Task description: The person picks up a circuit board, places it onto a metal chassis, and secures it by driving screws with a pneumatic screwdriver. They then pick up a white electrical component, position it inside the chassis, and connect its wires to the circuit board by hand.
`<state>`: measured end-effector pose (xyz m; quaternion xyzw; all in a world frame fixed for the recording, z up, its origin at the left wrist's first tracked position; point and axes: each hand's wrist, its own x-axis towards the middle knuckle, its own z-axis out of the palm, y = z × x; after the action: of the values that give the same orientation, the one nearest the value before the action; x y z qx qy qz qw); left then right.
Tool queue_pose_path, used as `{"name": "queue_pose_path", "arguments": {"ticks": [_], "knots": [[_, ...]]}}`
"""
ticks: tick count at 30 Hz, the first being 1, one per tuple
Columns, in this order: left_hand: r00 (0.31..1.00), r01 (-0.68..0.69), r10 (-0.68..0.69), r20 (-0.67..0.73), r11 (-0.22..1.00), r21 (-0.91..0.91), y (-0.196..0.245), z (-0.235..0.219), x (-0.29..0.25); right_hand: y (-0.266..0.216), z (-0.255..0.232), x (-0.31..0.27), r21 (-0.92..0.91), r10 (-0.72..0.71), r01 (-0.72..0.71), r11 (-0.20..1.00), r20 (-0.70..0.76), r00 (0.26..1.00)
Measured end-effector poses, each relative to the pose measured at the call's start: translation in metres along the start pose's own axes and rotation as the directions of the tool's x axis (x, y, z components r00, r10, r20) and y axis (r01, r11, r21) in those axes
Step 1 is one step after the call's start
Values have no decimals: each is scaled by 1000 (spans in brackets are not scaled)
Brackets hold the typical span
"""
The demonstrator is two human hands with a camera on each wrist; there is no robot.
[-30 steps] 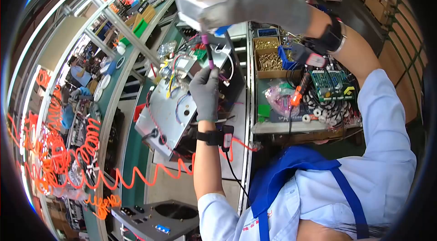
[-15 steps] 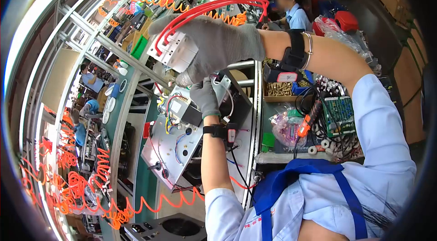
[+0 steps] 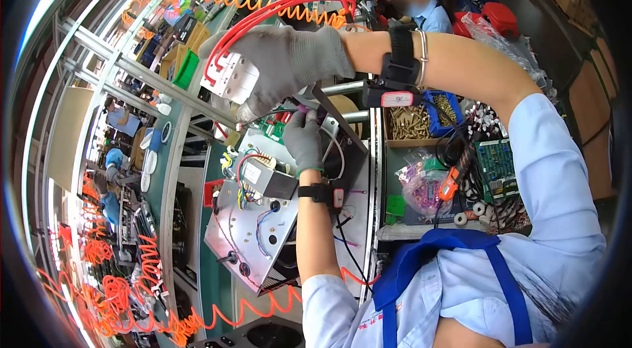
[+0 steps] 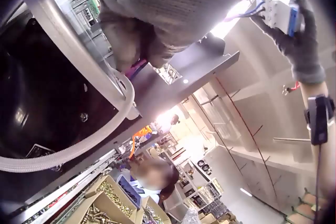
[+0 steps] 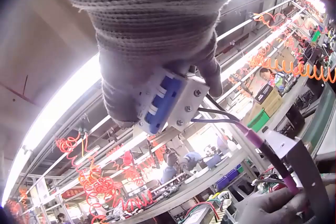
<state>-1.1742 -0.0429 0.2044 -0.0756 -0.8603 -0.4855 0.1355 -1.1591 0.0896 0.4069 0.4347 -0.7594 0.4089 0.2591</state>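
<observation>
My gloved right hand (image 3: 283,62) grips a white circuit breaker (image 3: 230,81) with red wires looping from one side. In the right wrist view, its blue toggles (image 5: 163,103) and screw terminals show. Dark leads run from the terminals into a black cable (image 5: 274,162) with purple sleeves. My gloved left hand (image 3: 304,144) pinches that cable by its lower purple sleeve, beside a metal bracket (image 5: 304,169) of the chassis. The open metal chassis (image 3: 227,229) lies tilted below, with a boxy transformer (image 3: 263,177) and several coloured wires on it.
To the right stand a carton of brass screws (image 3: 408,124), a blue bin (image 3: 442,111), an orange-handled tool (image 3: 455,177) and a green circuit board (image 3: 495,167). Orange coiled hoses (image 3: 243,308) cross in front. A metal frame rail (image 3: 151,81) runs at left. Another person (image 3: 428,9) is at the back.
My right hand has brought the breaker down and left from high overhead, turning it so the red wires arch back over the hand. My left hand stays on the cable.
</observation>
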Motion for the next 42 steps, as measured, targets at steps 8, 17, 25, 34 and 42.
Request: {"name": "queue_pose_path", "arguments": {"ticks": [8,17,25,34,42], "knots": [[992,-65,31,118,952,298,3,9,-5,5,22,33,-367,324,-132,921,531,783],[996,27,-77,-41,719,-695,13,-21,-41,30,52,26,-443,462,-138,886,814,353],[998,29,-64,-27,745,-666,4,-28,-56,16,71,28,-674,643,475,566,721,258],[986,54,-126,-109,862,-505,9,-17,-41,27,34,-32,-543,-50,296,785,422,905],[970,-15,-70,-232,938,-346,17,-3,-25,-18,-29,-220,-321,333,-324,890,-28,943]]}}
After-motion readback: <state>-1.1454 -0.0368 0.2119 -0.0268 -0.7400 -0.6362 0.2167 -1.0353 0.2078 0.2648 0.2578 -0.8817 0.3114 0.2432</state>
